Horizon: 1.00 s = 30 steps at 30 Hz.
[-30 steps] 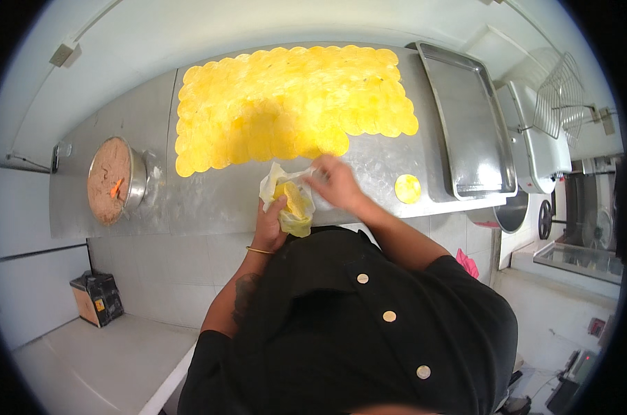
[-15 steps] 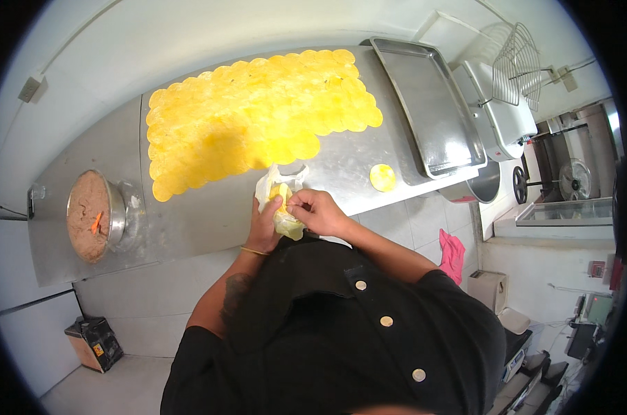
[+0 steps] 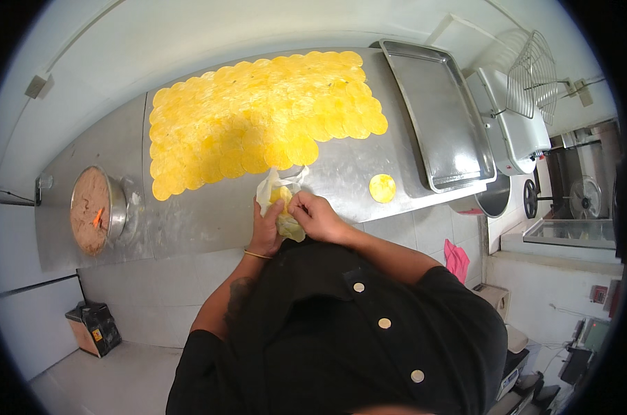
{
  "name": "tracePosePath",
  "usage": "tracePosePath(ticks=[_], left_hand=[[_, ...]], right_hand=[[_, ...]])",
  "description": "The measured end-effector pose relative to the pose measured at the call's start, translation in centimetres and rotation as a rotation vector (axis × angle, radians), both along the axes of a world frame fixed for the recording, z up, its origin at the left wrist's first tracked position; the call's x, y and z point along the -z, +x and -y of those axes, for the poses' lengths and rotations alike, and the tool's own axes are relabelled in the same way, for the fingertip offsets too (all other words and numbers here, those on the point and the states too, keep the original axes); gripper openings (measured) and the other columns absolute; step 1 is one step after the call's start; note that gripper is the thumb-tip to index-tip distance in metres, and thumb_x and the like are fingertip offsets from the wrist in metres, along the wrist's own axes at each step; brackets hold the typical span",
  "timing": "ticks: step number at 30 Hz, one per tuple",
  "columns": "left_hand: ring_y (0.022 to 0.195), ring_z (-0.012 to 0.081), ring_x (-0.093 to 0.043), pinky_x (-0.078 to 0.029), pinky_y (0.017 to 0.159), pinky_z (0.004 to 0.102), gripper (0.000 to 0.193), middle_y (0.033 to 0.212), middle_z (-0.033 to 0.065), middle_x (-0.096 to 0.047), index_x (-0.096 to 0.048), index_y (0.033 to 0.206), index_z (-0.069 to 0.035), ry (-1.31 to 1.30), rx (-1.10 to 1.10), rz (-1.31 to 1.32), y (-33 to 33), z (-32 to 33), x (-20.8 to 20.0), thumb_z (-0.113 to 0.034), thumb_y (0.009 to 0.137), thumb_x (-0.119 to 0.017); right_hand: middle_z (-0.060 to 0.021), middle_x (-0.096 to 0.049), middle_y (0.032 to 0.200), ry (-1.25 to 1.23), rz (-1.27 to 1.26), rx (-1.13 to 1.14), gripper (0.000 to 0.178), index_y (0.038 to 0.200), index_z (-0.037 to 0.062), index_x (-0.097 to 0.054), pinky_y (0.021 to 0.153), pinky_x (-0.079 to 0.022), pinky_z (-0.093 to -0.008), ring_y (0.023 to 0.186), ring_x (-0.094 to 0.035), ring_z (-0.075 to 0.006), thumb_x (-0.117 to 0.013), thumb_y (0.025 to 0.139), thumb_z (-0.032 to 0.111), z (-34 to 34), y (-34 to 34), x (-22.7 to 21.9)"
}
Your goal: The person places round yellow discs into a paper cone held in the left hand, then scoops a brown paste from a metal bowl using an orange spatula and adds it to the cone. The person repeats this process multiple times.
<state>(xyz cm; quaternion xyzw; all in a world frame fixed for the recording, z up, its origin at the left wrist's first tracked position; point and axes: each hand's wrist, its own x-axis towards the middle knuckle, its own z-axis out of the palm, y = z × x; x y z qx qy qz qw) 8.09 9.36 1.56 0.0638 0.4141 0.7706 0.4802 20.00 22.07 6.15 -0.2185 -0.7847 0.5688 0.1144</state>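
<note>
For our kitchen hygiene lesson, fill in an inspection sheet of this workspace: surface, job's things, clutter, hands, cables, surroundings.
Surface: steel counter, dusted pale in places.
Job's things: clear plastic bag of yellow dough discs, held at the counter's front edge; large sheet of overlapping yellow discs; single yellow disc lying apart.
Clutter: round metal bowl of brown filling; empty metal tray.
Hands: left hand grips the bag from below; right hand pinches into its top.
Cables: one thin cable on the left wall.
Surroundings: white mixer, pink cloth, brown box on the floor.

The person wears a black short-sleeved jacket (image 3: 341, 332) with pale round buttons and a thin gold bracelet (image 3: 256, 255).
</note>
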Motion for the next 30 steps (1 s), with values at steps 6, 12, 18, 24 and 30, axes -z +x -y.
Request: tracePosePath(ticks=[6, 12, 18, 24, 30], left_hand=[[0.121, 0.0203, -0.062, -0.051, 0.103, 0.0358, 0.036, 0.132, 0.0095, -0.063, -0.055, 0.143, -0.004, -0.094, -0.09, -0.077, 1.5, -0.5, 0.3, -0.018, 0.11, -0.05], [0.128, 0.0254, -0.062, -0.053, 0.108, 0.0421, 0.046, 0.141, 0.0113, -0.059, -0.043, 0.153, -0.007, -0.074, -0.096, -0.238, 2.4, -0.5, 1.3, -0.014, 0.109, -0.055], [0.13, 0.0285, -0.061, -0.054, 0.11, 0.0466, 0.054, 0.144, 0.0123, -0.057, -0.038, 0.157, -0.01, -0.019, -0.115, 0.045, 2.4, 0.2, 1.5, -0.009, 0.107, -0.059], [0.13, 0.0289, -0.062, -0.054, 0.11, 0.0474, 0.055, 0.143, 0.012, -0.057, -0.038, 0.157, -0.011, -0.062, -0.12, 0.124, 2.6, 0.5, 1.1, -0.009, 0.106, -0.06], [0.13, 0.0285, -0.062, -0.054, 0.109, 0.047, 0.054, 0.142, 0.0118, -0.057, -0.039, 0.156, -0.01, -0.076, -0.098, -0.123, 2.4, 1.1, 0.2, -0.011, 0.106, -0.06]], right_hand=[[-0.0231, -0.068, 0.094, 0.007, 0.001, -0.113, 0.02, 0.102, 0.0025, -0.068, 0.078, -0.052, -0.049, 0.086, -0.066, -0.0428, -0.069, 0.097, 0.022, -2.0, 0.5, -0.3], [-0.0188, -0.069, 0.088, 0.155, 0.005, 0.013, 0.013, 0.104, 0.0024, -0.063, 0.072, -0.053, -0.0417, 0.079, -0.068, -0.0317, -0.063, 0.102, 0.015, -4.0, 0.2, 3.1], [-0.0291, -0.068, 0.098, 0.461, 0.093, 0.244, 0.015, 0.103, 0.001, -0.061, 0.08, -0.053, -0.0556, 0.092, -0.067, -0.0501, -0.058, 0.104, 0.016, -12.2, -1.3, 6.5], [-0.0292, -0.069, 0.1, 0.596, 0.17, 0.305, 0.018, 0.106, 0.0005, -0.061, 0.085, -0.053, -0.0565, 0.096, -0.067, -0.05, -0.061, 0.103, 0.018, -17.2, -2.8, 7.0], [-0.0215, -0.071, 0.094, 0.922, -0.147, 0.381, 0.03, 0.118, 0.0012, -0.067, 0.081, -0.057, -0.0493, 0.086, -0.069, -0.042, -0.072, 0.098, 0.023, -14.8, -2.2, 4.4]])
